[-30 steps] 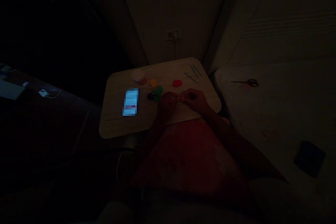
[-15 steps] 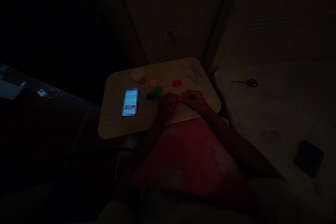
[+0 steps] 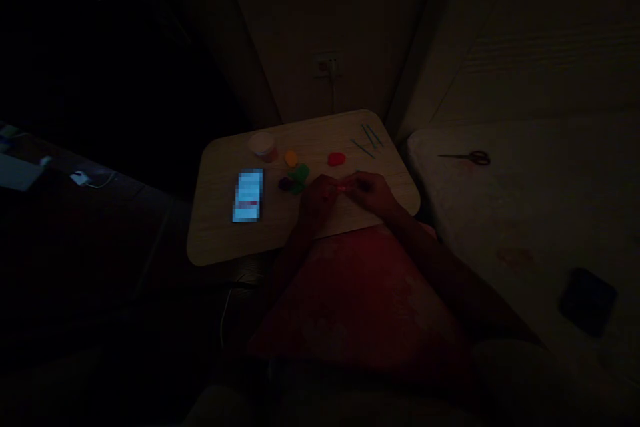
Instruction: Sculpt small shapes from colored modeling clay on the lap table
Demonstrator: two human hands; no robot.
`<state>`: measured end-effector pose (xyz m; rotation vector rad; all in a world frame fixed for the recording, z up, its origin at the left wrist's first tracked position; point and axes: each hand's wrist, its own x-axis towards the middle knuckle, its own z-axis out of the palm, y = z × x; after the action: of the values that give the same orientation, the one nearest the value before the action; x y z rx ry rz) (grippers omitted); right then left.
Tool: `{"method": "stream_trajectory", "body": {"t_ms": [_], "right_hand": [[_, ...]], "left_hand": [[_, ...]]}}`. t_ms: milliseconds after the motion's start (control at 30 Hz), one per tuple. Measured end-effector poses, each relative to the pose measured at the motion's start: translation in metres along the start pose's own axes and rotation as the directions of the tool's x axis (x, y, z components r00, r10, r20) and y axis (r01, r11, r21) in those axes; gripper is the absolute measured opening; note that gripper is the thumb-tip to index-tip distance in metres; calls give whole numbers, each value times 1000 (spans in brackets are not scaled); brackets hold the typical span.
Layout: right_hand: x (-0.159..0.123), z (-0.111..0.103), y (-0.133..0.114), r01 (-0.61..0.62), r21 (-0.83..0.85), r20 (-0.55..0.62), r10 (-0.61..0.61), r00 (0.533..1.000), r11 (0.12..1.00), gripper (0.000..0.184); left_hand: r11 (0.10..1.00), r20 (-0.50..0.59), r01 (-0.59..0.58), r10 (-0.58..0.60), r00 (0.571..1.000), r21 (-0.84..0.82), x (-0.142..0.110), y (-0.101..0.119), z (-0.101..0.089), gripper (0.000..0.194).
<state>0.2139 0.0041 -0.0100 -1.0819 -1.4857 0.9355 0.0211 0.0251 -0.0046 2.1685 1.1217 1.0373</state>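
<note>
wooden tabletop (image 3: 225, 240) holds a lidded tub (image 3: 262, 145); left hand (image 3: 317, 201) and right hand (image 3: 367, 192) pinch pink clay (image 3: 342, 188)

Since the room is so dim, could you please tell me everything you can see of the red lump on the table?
The red lump is a small, rounded, somewhat flattened blob with a matte look, like soft modelling clay, though the dim light hides fine detail. It lies alone on the pale wood-grain tabletop, near the far edge, between an orange lump and thin teal sticks. Neither the left hand nor the right hand touches it.
</note>
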Motion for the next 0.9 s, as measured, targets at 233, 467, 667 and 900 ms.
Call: {"method": "stream_trajectory", "body": {"t_ms": [233,467,667,900], "right_hand": [[0,0,-1,18,-154,-34,-24,999,988,32],[3,1,-6,136,-358,-109,-187,976,924,18],[6,0,-1,163,-508,15,-180,984,846,13],[5,-1,3,171,-461,-24,-205,979,871,17]], "left_hand": [[999,-27,-45,45,999,11,1,1,0,10],[996,-191,10,-27,981,-90,1,5,-4,12],[980,-267,-62,10,964,-189,0,2,-2,10],[965,-274,-73,1,962,-253,3,-4,5,8]]}}
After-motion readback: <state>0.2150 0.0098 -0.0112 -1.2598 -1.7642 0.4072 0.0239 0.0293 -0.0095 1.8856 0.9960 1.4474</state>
